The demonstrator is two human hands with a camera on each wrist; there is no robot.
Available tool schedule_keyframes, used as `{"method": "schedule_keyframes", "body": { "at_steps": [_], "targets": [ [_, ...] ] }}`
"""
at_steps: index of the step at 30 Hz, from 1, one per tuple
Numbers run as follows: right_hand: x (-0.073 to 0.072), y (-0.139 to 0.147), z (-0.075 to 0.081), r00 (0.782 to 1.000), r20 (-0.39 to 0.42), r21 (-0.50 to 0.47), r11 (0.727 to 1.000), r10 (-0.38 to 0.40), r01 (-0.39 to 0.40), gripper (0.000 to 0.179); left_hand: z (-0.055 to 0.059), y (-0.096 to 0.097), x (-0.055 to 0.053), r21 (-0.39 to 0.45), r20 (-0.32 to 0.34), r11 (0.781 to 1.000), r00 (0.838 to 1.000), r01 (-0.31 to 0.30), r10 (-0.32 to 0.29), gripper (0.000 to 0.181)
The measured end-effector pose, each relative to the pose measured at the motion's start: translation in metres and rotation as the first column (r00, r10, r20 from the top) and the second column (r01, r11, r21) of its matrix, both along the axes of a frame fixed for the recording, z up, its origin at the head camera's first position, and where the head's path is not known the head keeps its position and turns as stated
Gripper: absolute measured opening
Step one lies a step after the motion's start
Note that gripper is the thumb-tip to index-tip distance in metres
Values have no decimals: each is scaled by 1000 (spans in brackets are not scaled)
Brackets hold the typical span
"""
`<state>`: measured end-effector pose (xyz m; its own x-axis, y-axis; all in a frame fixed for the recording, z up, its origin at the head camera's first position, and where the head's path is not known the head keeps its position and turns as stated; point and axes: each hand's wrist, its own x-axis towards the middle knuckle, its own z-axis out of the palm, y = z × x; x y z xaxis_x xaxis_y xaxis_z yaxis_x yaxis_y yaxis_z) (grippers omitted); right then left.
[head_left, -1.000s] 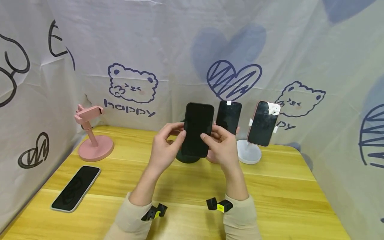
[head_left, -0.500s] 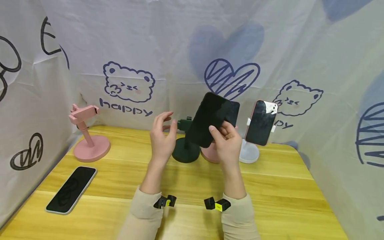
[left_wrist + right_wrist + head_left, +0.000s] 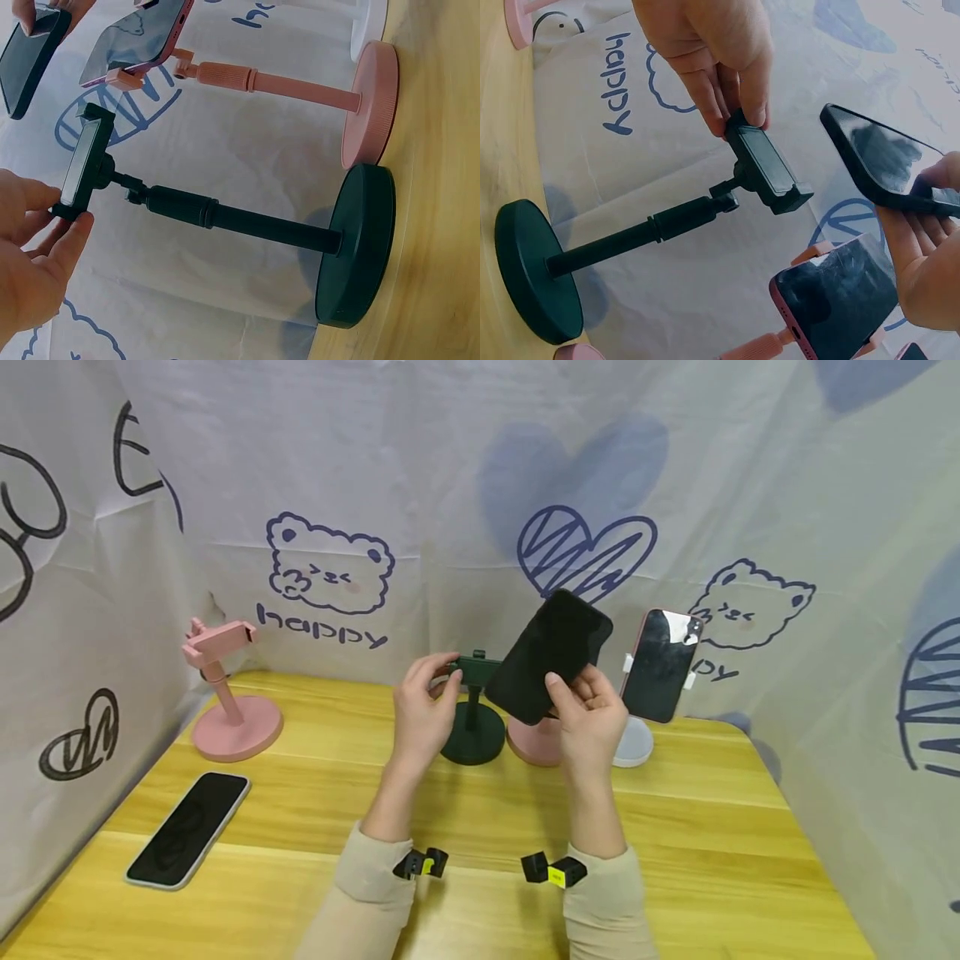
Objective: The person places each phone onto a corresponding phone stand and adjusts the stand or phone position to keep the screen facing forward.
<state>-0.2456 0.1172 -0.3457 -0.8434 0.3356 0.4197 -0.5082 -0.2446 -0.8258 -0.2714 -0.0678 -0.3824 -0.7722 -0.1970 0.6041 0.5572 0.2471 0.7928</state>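
Observation:
My left hand pinches the left end of the clamp on a dark green phone stand. In the left wrist view the green clamp holds no phone, and thumb and fingertips grip its near end. My right hand holds a black smartphone by its lower right edge, thumb on the screen. That phone is tilted in the air, right of the green clamp and apart from it. In the head view it covers most of another phone, which the right wrist view shows clamped in a pink stand.
A white stand at right holds a pink-edged phone. Another pink stand with a bare clamp is at the left back. A light-cased phone lies on the wooden table. A printed cloth hangs behind.
Both hands held the black phone at first. The left hand let go and took hold of the green clamp, while the right hand tilted the phone and moved it right.

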Motion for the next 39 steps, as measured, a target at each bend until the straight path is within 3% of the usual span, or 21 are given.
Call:
{"method": "schedule_keyframes", "body": {
  "at_steps": [7,14,20,30,39],
  "targets": [
    [-12,-2,9,999,40,102,994,23,-27,29,1,2,1,-24,2,1000,1000,-17,17,25],
    [-36,-10,24,996,4,104,991,86,-85,26,1,1,0,-32,9,999,1000,-23,24,26],
    [-50,-21,28,994,0,176,979,108,-106,30,0,1,-1,-31,7,999,1000,-24,24,26],
    [-54,-34,24,992,60,211,970,110,-121,32,-1,2,-1,7,11,1000,1000,-10,10,27],
    [-57,-35,20,983,111,307,936,145,-173,37,-1,1,1,1,44,1000,999,-27,27,27]
  ]
}}
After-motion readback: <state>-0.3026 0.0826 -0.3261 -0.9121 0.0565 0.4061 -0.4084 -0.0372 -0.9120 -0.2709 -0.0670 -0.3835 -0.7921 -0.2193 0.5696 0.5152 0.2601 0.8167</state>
